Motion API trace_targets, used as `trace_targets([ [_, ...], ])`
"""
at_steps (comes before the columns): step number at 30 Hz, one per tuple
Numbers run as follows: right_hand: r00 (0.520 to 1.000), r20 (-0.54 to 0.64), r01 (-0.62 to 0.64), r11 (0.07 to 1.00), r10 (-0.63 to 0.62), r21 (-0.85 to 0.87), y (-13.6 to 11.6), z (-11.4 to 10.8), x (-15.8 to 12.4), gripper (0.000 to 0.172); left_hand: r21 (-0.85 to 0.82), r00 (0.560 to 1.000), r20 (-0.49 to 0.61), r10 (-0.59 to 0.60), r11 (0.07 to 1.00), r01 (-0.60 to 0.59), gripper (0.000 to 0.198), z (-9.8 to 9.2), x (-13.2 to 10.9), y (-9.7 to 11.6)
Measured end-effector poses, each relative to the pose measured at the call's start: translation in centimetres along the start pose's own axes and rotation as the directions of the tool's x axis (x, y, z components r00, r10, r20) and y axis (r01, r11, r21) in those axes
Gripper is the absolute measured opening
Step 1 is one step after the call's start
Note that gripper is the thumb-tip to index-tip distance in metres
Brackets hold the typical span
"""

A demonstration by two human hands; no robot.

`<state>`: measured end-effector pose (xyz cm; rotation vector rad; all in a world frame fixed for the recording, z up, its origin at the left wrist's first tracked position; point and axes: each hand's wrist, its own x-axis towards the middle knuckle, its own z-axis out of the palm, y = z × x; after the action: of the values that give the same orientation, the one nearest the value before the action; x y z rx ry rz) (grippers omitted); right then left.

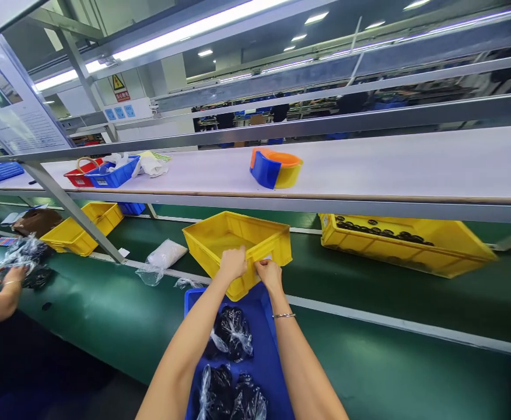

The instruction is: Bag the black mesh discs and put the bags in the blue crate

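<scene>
Both my hands are at the near side of a yellow bin (pixel 277 248), which sits tilted over the far end of a blue tray (pixel 270 356). My left hand (pixel 233 263) grips the bin's near rim with its fingers bent over the edge. Just to the right, my right hand (pixel 268 274) is closed at the outer wall, beside a small white label. Inside the bin only its yellow floor shows. Several clear bags of black items (pixel 235 332) lie in the blue tray between my forearms.
To the right stands a yellow bin (pixel 395 245) with black round parts. A white bag (pixel 165 255) lies left. Orange, blue and yellow tape-like rings (pixel 276 169) sit on the shelf (pixel 369 169). At far left, another person's hands (pixel 14 277) touch a plastic bag.
</scene>
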<state>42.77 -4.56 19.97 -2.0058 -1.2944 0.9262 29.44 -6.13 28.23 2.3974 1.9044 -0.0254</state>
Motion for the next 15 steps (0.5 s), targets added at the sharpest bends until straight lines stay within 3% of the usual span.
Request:
trace_targets([
  [7, 1.0, -0.025, 0.011, 0.998, -0.01, 0.069, 0.6, 0.7, 0.2, 0.056, 0.02, 1.0, 0.001, 0.001, 1.0, -0.001, 0.035, -0.2, 0.1, 0.0],
  [15, 0.996, 0.038, 0.076, 0.977, -0.085, 0.197, 2.1, 0.5, -0.2, 0.056, 0.015, 1.0, 0.0, -0.011, 1.0, 0.011, 0.036, -0.2, 0.1, -0.4],
])
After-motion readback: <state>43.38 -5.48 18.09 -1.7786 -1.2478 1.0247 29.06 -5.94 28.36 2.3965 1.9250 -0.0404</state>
